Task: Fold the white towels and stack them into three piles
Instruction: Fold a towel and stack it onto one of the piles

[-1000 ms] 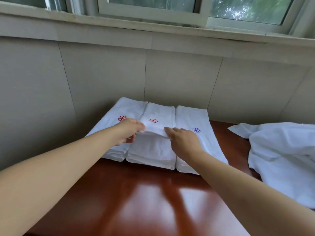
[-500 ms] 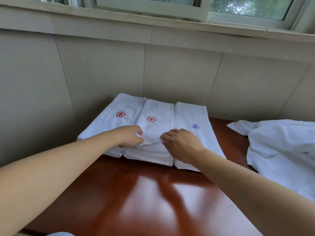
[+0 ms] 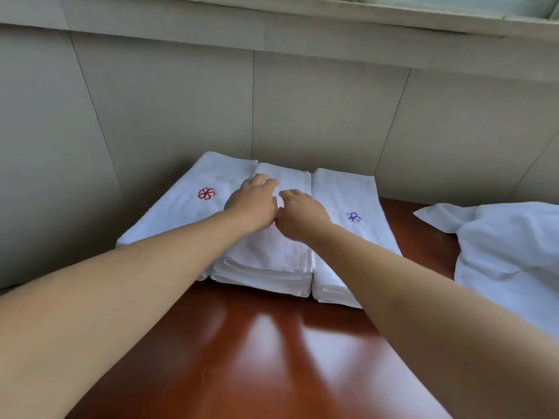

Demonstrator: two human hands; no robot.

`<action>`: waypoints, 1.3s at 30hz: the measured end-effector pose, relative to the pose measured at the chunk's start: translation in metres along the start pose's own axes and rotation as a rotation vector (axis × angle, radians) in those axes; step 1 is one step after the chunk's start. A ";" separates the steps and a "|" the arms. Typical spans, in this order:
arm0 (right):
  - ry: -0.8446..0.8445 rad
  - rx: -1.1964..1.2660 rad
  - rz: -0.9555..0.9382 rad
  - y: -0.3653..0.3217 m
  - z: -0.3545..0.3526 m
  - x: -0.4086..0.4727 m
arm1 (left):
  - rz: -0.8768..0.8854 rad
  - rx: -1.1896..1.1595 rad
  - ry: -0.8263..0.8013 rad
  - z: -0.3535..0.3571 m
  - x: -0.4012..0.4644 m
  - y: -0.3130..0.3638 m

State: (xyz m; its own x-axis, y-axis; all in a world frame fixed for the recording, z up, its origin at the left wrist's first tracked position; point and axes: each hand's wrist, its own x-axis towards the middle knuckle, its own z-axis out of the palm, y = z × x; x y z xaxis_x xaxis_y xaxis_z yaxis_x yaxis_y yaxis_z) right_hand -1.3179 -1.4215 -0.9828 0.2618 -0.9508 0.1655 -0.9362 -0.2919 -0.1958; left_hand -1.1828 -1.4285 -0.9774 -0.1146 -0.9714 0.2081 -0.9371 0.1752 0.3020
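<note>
On the middle pile (image 3: 269,255) my left hand (image 3: 252,204) and right hand (image 3: 299,216), fingers flattened, had slid forward, pressing the newly laid towel down; loose towels (image 3: 508,252) remained.

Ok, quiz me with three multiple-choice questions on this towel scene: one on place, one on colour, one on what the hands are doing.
1. Where is the unfolded towel?
A. right of the piles
B. left of the piles
C. on the floor

2. What colour is the mark on the left pile?
A. green
B. red
C. black

3. Both hands are:
A. on the middle pile
B. hanging idle
C. lifting the right pile

Answers:
A, it lies on the table's right side.
B, a red pinwheel shows.
A, left hand and right hand rest there.
</note>
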 end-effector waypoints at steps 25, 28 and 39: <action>-0.202 -0.045 0.003 0.011 0.036 -0.101 | -0.060 0.167 -0.361 0.027 -0.088 0.008; -0.226 -0.058 0.023 0.022 0.010 -0.120 | -0.032 0.076 -0.347 0.002 -0.100 0.033; -0.037 -0.047 0.190 0.113 -0.082 -0.189 | 0.184 -0.075 -0.224 -0.021 -0.118 0.168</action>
State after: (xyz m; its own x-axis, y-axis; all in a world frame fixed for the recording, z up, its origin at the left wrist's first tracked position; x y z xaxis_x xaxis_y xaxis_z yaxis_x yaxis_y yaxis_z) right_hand -1.4923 -1.2659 -0.9565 0.0868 -0.9918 0.0943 -0.9793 -0.1023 -0.1746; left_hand -1.3197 -1.2812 -0.9317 -0.3581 -0.9319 0.0583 -0.8676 0.3551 0.3479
